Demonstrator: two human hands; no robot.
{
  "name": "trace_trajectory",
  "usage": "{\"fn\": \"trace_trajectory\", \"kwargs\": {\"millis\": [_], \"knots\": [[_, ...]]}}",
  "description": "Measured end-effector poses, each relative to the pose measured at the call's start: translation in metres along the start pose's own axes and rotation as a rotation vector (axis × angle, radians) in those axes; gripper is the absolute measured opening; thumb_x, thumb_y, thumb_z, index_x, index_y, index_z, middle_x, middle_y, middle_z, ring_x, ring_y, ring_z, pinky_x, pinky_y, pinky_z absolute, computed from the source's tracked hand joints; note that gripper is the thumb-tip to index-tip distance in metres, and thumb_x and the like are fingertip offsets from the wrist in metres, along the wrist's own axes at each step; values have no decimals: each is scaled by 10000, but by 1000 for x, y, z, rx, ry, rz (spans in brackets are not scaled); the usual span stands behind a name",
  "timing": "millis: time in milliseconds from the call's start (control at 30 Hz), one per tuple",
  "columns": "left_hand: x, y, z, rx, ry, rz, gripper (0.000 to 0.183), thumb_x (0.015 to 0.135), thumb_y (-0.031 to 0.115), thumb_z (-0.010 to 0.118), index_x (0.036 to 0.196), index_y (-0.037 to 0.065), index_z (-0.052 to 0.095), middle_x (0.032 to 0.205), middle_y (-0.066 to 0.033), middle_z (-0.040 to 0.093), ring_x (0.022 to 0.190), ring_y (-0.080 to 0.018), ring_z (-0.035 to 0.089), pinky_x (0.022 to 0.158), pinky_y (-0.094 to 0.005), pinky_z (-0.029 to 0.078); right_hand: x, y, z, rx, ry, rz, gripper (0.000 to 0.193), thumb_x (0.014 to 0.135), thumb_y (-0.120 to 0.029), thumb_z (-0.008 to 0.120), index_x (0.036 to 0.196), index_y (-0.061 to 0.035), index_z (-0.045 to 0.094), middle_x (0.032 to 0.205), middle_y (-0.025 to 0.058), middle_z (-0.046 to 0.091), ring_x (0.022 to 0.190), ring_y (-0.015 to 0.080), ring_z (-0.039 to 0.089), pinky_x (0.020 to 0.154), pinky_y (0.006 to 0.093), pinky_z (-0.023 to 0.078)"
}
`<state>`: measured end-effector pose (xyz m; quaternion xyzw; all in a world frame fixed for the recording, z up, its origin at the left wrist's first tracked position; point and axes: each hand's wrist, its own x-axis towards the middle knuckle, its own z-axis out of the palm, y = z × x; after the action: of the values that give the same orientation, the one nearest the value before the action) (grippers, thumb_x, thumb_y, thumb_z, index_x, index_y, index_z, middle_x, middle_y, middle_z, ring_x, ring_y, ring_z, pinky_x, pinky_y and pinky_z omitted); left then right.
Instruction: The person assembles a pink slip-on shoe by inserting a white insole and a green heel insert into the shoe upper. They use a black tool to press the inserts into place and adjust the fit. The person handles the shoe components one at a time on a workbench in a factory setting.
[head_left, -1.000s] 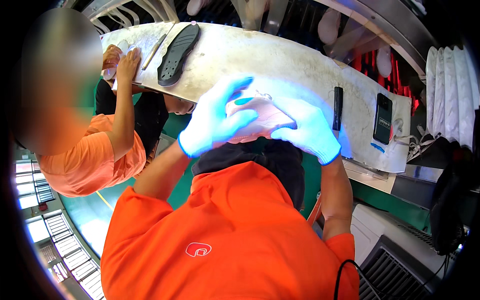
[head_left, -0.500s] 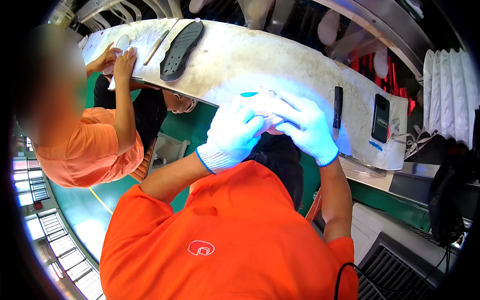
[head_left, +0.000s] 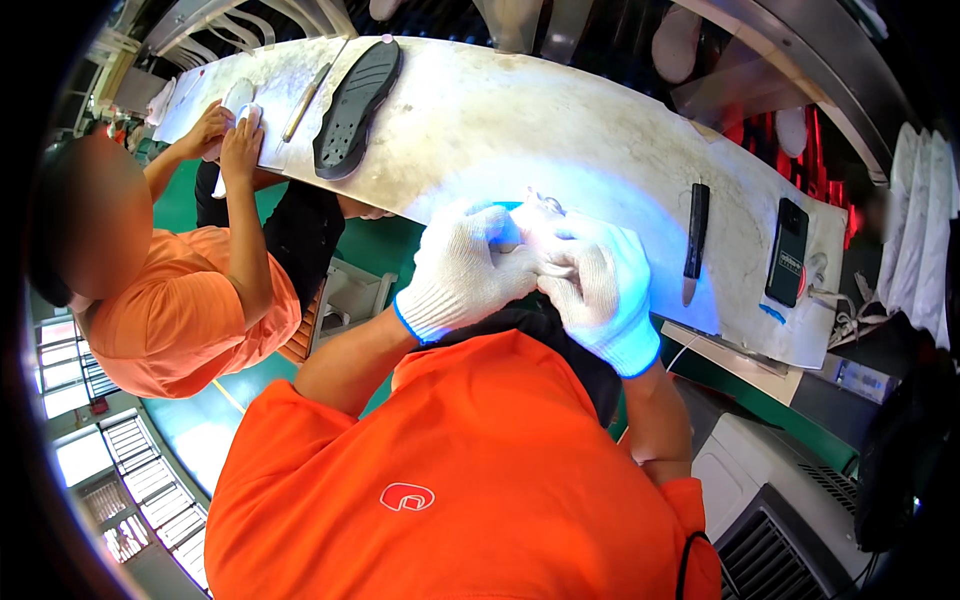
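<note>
At the near edge of the bench, under a bright bluish light, I hold a white shoe (head_left: 541, 222) with a teal patch and a lace-like loop at its far end. My left hand (head_left: 465, 268), in a white knitted glove, is closed on its left side. My right hand (head_left: 604, 292), gloved the same way, has its fingers bent and closed on the right side. The thumbs and fingertips of both hands come close together at the near side. Most of the shoe is hidden behind the gloves, and glare washes out its details.
Right of my hands lie a black-handled knife (head_left: 697, 235) and a dark phone (head_left: 787, 252) on the pale bench (head_left: 500, 110). A black shoe sole (head_left: 357, 112) and a slim tool (head_left: 306, 103) lie to the left. A co-worker's hands (head_left: 238, 145) hold a white piece farther left.
My right hand's fingers have gone from stretched along the shoe to bent, meeting the left hand's fingertips. The view has shifted slightly. The co-worker's hands stay on the white piece.
</note>
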<state>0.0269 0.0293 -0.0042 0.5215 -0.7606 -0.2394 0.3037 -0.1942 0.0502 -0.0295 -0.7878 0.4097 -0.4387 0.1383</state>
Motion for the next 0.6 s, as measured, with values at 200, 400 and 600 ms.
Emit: {"fn": "trace_trajectory", "kwargs": {"millis": [200, 400, 600], "knots": [[11, 11, -8, -54, -119, -236, 404, 599, 176, 996, 761, 57, 646, 785, -85, 615, 702, -234, 610, 647, -380, 499, 4, -5, 1, 13, -8, 108, 309, 842, -112, 894, 1095, -116, 716, 1213, 76, 752, 1122, 367, 731, 920, 501, 571], [36, 13, -24, -12, -184, -238, 575, 597, 189, 1014, 1101, 32, 787, 1076, -141, 742, 997, -307, 756, 873, -388, 610, -1, -12, 9, 98, 87, 337, 732, 734, -118, 989, 1391, -88, 665, 1442, 167, 679, 1277, 398, 692, 1039, 484, 581], [32, 13, -24, -44, -359, -315, 795, 620, 224, 1028, 1358, 31, 803, 1197, -152, 750, 1094, -320, 768, 959, -400, 617, 27, -6, -21, 174, -311, 484, 747, 743, -143, 967, 1432, -38, 697, 1405, 230, 741, 1249, 411, 733, 1044, 474, 600]]}}
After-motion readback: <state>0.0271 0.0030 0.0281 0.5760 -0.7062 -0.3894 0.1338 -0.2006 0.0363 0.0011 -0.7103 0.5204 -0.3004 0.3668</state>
